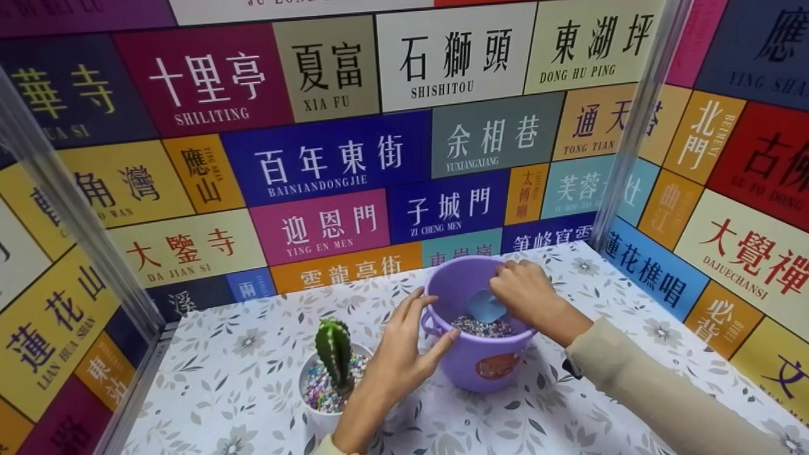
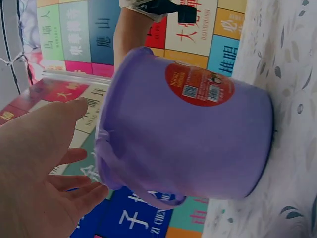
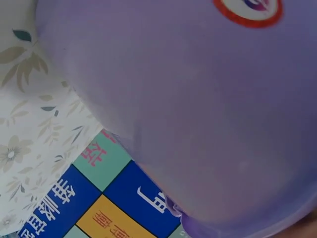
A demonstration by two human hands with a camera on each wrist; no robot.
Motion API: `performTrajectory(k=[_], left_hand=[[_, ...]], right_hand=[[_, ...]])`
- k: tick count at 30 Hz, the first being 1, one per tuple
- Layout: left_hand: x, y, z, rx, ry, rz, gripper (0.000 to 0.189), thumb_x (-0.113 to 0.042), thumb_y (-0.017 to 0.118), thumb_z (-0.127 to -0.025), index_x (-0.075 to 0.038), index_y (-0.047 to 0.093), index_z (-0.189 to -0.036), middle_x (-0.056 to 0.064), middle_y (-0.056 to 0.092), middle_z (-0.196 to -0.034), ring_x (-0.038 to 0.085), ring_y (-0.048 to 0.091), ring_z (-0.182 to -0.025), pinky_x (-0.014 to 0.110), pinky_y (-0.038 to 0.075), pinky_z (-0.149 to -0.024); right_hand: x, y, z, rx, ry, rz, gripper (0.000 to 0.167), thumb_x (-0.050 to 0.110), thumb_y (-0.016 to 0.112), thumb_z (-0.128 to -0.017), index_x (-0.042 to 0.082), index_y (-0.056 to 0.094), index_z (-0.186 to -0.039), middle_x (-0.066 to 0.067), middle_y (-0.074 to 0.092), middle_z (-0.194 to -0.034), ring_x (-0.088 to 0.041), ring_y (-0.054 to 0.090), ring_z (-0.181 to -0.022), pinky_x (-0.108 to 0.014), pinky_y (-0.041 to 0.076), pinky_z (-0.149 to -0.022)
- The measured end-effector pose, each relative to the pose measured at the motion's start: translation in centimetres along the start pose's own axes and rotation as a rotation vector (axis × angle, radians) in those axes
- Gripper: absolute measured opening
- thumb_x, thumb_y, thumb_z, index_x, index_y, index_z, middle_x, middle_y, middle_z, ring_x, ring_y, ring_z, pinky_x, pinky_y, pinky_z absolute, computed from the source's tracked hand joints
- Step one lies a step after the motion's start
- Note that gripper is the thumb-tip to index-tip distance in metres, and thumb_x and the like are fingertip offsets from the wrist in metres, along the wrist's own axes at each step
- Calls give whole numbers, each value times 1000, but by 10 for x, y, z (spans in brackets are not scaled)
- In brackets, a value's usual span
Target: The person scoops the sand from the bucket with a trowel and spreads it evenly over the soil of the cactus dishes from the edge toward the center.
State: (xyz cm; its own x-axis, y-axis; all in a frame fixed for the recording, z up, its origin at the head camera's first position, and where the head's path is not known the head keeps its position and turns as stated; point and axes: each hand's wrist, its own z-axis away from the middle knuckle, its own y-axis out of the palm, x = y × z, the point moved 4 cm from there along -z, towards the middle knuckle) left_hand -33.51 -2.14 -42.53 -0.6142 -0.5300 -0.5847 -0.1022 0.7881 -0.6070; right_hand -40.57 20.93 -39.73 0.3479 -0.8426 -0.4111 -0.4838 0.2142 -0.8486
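Note:
A purple bucket (image 1: 486, 360) stands upright on the table, with small mixed-colour pebbles (image 1: 481, 326) in its bottom. Inside it a light blue scoop (image 1: 486, 306) dips to the pebbles, and my right hand (image 1: 528, 294) grips it from above, the handle hidden by the curled fingers. My left hand (image 1: 407, 347) is at the bucket's left rim, fingers spread and relaxed, close to the side handle (image 2: 143, 183). Left of that hand, a green cactus (image 1: 333, 354) rises from a white pot (image 1: 322, 418) of colourful pebbles, which my left forearm partly covers. In the right wrist view the bucket wall fills most of the picture.
A white cloth with grey flowers and leaves covers the table (image 1: 253, 379). Panels with coloured name blocks (image 1: 328, 158) stand behind and at both sides, joined by metal posts (image 1: 638, 120) at the corners.

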Motion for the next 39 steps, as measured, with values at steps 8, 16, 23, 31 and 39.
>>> performTrajectory(k=[8, 16, 23, 31, 39], left_hand=[[14, 17, 0, -66, -14, 135, 37, -39, 75, -103, -15, 65, -129, 20, 49, -164, 39, 58, -145, 54, 50, -121], [18, 21, -1, -85, -30, 263, 43, -41, 77, -101, -8, 65, -126, 18, 47, -164, 36, 56, -148, 34, 58, -110], [21, 21, -1, -80, -56, 280, 45, -44, 78, -100, -10, 65, -126, 15, 46, -165, 34, 54, -149, 35, 57, -112], [19, 21, 0, -73, -71, 308, 47, -40, 80, -99, -6, 64, -127, 17, 44, -167, 34, 54, -150, 34, 56, -114], [18, 21, 1, -69, -70, 308, 47, -38, 80, -99, -6, 63, -129, 18, 43, -168, 34, 53, -150, 34, 55, -115]], right_hand=[[0, 3, 0, 74, -67, -101, 28, 19, 92, -81, 13, 68, -69, -8, 66, -70, -27, 58, -58, -43, 53, -50], [-4, 11, -1, 277, -90, -319, 24, 3, 77, -78, 21, 67, -66, 3, 61, -66, -21, 51, -60, -41, 50, -58], [-5, 17, -2, 424, -95, -483, 15, 8, 78, -84, 21, 84, -85, 9, 72, -75, -16, 61, -68, -42, 58, -72], [-7, 19, 0, 475, -98, -545, 19, 11, 77, -89, 20, 87, -102, 7, 81, -94, -18, 74, -88, -45, 63, -87], [-8, 19, 0, 516, -106, -650, 13, 20, 78, -97, 21, 88, -105, 8, 82, -94, -13, 71, -82, -41, 62, -83]])
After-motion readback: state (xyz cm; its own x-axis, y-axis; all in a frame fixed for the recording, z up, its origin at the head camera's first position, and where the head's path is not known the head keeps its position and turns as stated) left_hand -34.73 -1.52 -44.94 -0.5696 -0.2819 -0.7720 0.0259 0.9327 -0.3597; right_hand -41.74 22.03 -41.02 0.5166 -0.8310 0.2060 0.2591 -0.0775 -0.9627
